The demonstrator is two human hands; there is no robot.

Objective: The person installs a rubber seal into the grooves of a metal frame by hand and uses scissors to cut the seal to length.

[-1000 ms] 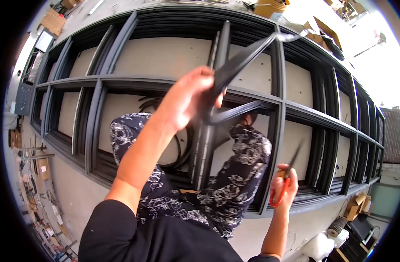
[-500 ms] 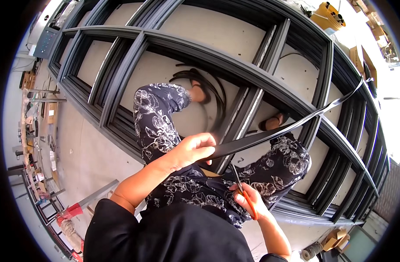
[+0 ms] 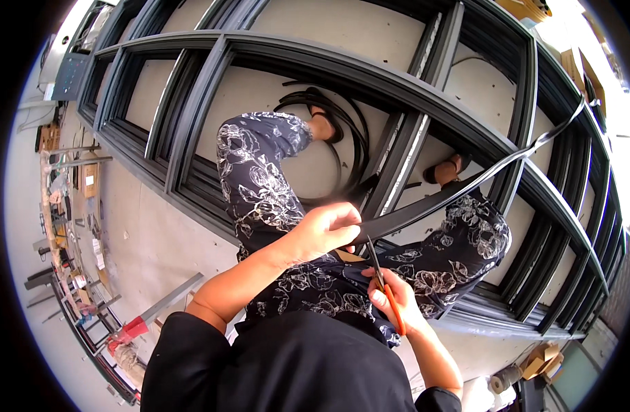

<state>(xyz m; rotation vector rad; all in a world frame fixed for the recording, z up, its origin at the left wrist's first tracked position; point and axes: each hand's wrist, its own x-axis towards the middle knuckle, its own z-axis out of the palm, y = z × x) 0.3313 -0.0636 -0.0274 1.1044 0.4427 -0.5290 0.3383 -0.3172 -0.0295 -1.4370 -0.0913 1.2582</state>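
Note:
A long black rubber-like strip runs from my left hand up to the right, across the dark frames. My left hand pinches its near end between thumb and fingers. In my right hand is a pair of scissors with orange handles. Their dark blades point up and meet the strip just right of my left fingertips; I cannot tell whether they have cut into it. A coil of black strip lies on the floor around my left foot, within a frame opening.
Large dark grey metal frames surround my legs. Cardboard boxes and a roll stand at the lower right. A shelf with tools and parts lines the left, near a metal bar with a red end. A yellow bucket is at the top right.
The scissors' blades have moved up to the strip, close beside my left fingers. My left hand still pinches the strip's end. The whole view has shifted slightly.

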